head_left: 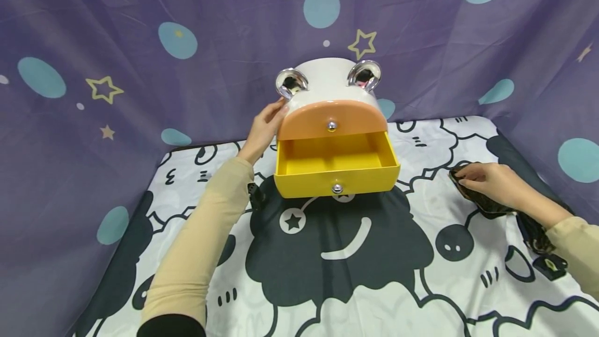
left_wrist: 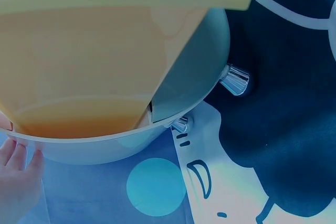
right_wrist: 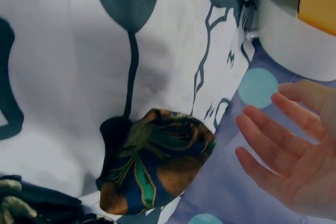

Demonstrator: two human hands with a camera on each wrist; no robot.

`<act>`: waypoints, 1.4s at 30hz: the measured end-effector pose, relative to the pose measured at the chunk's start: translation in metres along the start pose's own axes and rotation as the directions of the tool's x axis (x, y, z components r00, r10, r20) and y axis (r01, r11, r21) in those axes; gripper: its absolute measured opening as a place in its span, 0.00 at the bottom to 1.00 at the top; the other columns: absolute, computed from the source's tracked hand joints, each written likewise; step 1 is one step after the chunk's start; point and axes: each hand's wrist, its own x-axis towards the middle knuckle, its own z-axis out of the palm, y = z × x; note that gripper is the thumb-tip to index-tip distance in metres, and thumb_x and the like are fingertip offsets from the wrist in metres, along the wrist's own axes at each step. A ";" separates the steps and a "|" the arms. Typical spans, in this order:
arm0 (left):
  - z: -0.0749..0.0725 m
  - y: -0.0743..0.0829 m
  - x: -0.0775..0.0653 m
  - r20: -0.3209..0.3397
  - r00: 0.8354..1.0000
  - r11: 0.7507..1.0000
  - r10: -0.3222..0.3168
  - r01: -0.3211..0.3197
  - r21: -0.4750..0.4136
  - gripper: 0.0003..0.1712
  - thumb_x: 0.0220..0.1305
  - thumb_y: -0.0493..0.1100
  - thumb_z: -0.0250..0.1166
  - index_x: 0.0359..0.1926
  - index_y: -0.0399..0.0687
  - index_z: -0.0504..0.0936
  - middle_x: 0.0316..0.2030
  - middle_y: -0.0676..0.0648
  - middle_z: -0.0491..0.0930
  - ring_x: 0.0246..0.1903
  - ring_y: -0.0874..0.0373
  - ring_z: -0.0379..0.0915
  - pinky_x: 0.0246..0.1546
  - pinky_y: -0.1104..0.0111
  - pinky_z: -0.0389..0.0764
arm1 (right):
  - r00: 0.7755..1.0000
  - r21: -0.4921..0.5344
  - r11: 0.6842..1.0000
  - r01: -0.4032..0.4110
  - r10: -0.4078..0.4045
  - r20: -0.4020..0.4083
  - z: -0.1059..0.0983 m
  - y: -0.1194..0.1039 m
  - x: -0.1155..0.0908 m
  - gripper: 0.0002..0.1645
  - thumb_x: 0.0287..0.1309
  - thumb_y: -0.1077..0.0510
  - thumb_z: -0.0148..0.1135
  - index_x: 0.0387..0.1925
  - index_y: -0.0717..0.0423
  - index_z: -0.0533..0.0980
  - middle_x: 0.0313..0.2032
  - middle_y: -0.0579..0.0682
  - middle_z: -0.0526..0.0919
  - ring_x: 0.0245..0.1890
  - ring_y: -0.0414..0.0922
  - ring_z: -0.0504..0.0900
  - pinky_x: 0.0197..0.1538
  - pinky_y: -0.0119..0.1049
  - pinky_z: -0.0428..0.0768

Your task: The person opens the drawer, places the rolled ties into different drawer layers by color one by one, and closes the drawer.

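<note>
A white drawer box shaped like an animal head stands on the cloth, with two silvery round eyes. Its orange upper drawer is closed; the yellow lower drawer is pulled out and has nothing in it. My left hand rests against the box's left side, its fingertips along the white edge in the left wrist view. At the right, my right hand is over a folded patterned scarf in dark green, blue and brown. In the right wrist view its fingers are spread and hold nothing.
More dark patterned fabric lies under the right forearm, beside a small dark piece. A white cloth with black cartoon figures covers the table. A purple curtain with stars and blue spots hangs behind and along both sides.
</note>
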 end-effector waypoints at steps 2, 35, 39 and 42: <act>-0.001 -0.005 0.003 -0.003 1.000 1.000 0.002 -0.002 -0.003 0.26 0.63 0.47 0.54 0.59 0.40 0.66 0.63 0.50 0.59 0.62 0.59 0.54 0.61 0.73 0.58 | 1.000 -0.005 1.000 0.003 -0.003 -0.010 0.000 0.004 0.000 0.09 0.50 0.63 0.61 0.35 0.63 0.79 0.27 0.56 0.82 0.28 0.53 0.80 0.33 0.50 0.77; -0.001 -0.022 0.012 -0.014 1.000 1.000 0.018 -0.018 -0.005 0.26 0.62 0.50 0.54 0.59 0.43 0.67 0.62 0.52 0.60 0.61 0.61 0.55 0.60 0.75 0.58 | 0.992 -0.006 0.992 -0.125 0.125 0.032 -0.010 0.050 0.004 0.16 0.50 0.61 0.60 0.39 0.70 0.76 0.30 0.65 0.80 0.32 0.61 0.77 0.31 0.52 0.75; -0.002 -0.017 0.010 -0.009 1.000 1.000 0.006 -0.006 -0.006 0.26 0.62 0.49 0.54 0.59 0.42 0.67 0.62 0.51 0.60 0.61 0.60 0.55 0.60 0.75 0.59 | 0.991 -0.013 0.992 -0.129 0.129 0.039 -0.009 0.055 0.005 0.16 0.50 0.61 0.59 0.39 0.70 0.76 0.30 0.65 0.80 0.33 0.61 0.77 0.31 0.50 0.74; -0.001 -0.007 0.004 -0.004 1.000 1.000 -0.005 0.004 -0.006 0.26 0.63 0.47 0.54 0.59 0.40 0.66 0.63 0.50 0.60 0.61 0.58 0.55 0.60 0.73 0.58 | 0.989 -0.014 0.990 -0.139 0.139 0.052 -0.009 0.059 0.005 0.17 0.50 0.61 0.58 0.39 0.70 0.75 0.30 0.66 0.80 0.33 0.61 0.76 0.32 0.50 0.73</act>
